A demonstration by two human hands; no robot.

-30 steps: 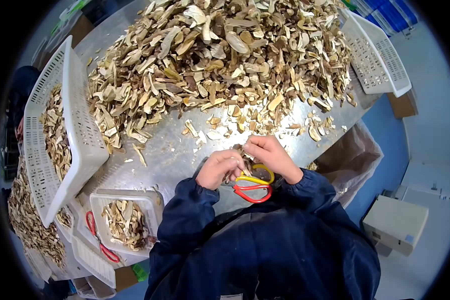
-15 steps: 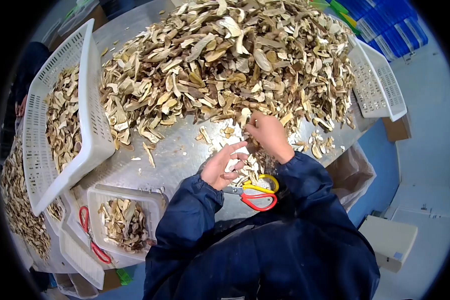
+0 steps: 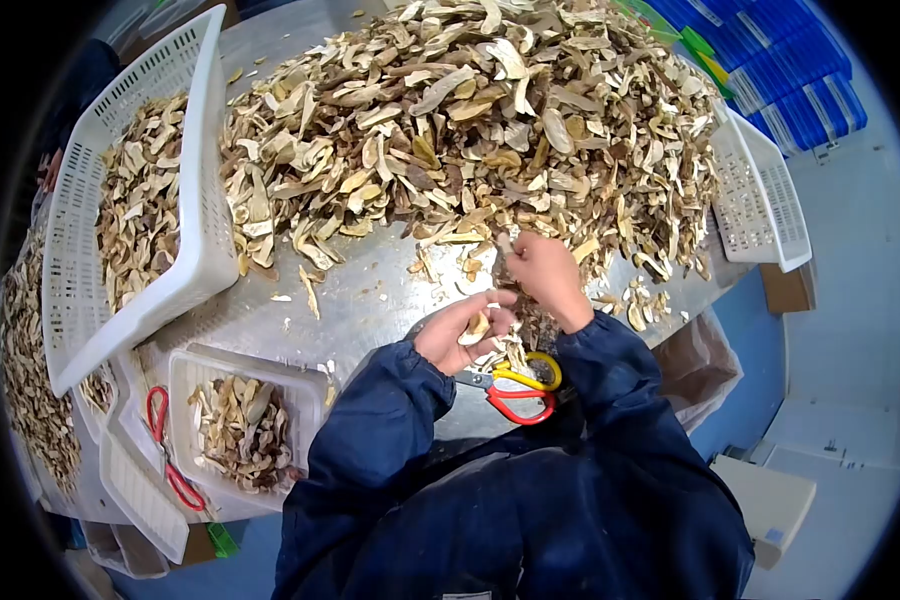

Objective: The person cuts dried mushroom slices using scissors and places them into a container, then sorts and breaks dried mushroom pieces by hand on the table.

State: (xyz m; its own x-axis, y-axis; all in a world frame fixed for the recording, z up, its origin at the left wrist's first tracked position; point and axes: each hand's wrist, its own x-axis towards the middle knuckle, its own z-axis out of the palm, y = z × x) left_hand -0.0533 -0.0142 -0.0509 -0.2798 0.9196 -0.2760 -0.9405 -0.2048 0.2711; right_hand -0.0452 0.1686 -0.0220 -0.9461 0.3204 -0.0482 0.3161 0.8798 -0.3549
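Mushroom slice [image 3: 475, 329] held in L hand [image 3: 452, 333]; R hand [image 3: 548, 273] @ pile's [image 3: 450, 120] near edge, grip unclear.

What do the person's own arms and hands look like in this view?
Both hands, left and right, are bare, with no gloves or rings visible. The arms wear long, loose navy-blue fabric sleeves, gathered at the wrists, matching the dark navy-blue garment over the torso. No lettering shows on the sleeves.
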